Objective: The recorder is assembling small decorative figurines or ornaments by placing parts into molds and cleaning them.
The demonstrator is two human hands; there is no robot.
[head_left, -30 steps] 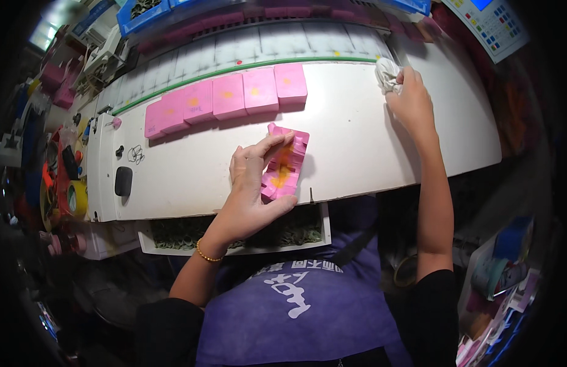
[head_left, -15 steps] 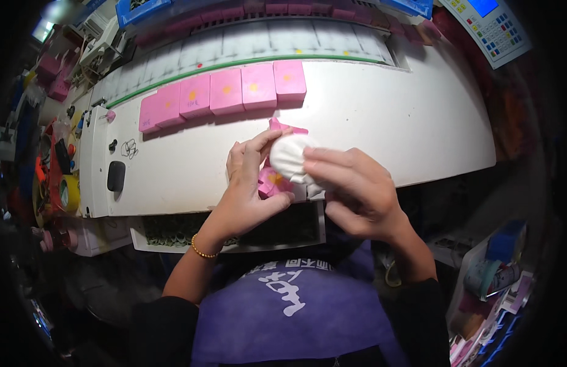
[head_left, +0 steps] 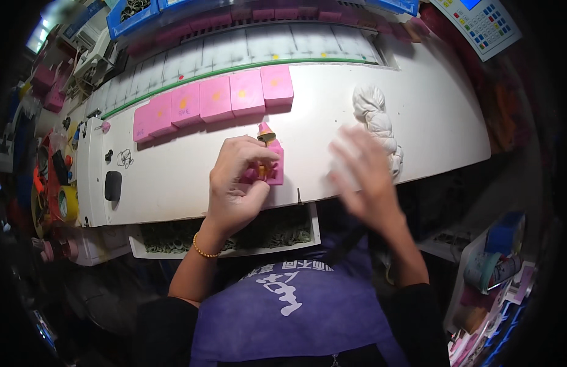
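My left hand (head_left: 239, 174) is curled around a pink rubber mould (head_left: 276, 173) on the white worktop, its thumb and fingertips at the piece's near part. One end of the mould stands up at the far side, with a yellowish, darker patch below its pink tip. The fingers partly hide the rest. To the right lies a twisted white cloth bundle (head_left: 379, 125), full at its far end. My right hand (head_left: 368, 177) is just left of the bundle's near part, blurred by motion, fingers apart and nothing seen in them.
Several pink blocks (head_left: 216, 98) with yellow marks stand in a row behind my left hand. Beyond them runs a green strip (head_left: 234, 67). A black oval object (head_left: 113, 185) sits at the left. Below the table edge, an open drawer (head_left: 316, 223) holds many small greenish pieces.
The white cloth bundle has left my right hand and lies on the worktop at the right. My right hand has come away from the mould. The left stays at the mould.
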